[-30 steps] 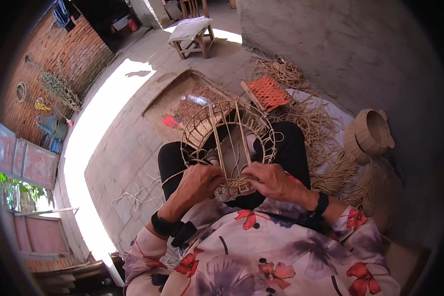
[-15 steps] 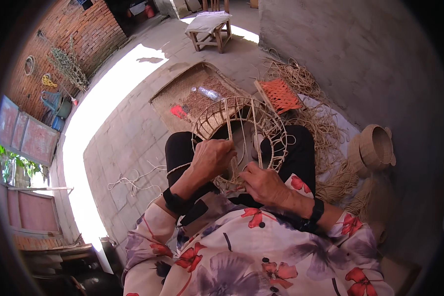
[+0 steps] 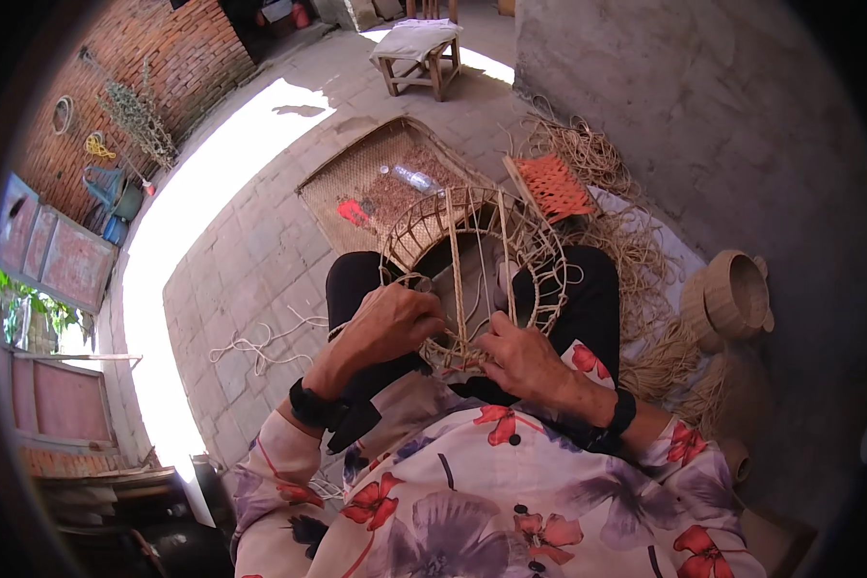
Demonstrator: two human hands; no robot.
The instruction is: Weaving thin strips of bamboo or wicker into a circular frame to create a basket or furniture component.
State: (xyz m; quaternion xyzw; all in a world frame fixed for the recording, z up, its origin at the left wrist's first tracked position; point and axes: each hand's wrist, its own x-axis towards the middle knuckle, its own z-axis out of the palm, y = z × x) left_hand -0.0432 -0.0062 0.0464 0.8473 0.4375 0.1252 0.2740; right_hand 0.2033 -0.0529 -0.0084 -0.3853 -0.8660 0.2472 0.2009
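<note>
A round open frame [image 3: 561, 279] wound with tan cord rests between my knees, with two straight cord strands [image 3: 456, 250] stretched across its opening. My left hand [image 3: 395, 320] is closed at the frame's near left side, fingers curled inward; what they hold, if anything, is hidden. On the near right side, my right hand [image 3: 525, 358] pinches the cord close to where the strands meet the near edge. A loose pale cord [image 3: 260, 349] trails over the floor to the left.
Beyond the frame lies a flat woven tray [image 3: 332, 188] holding brown bits, a plastic bottle [image 3: 414, 179] and a red item [image 3: 353, 211]. Right of it are an orange woven stool [image 3: 555, 187], heaped cord [image 3: 636, 255] and woven round baskets [image 3: 732, 294]. A wooden chair [image 3: 419, 53] stands farther off.
My left hand has moved left and slightly down, away from the left straight strand. My right hand stays near the same spot by the near edge. The view has shifted slightly.
</note>
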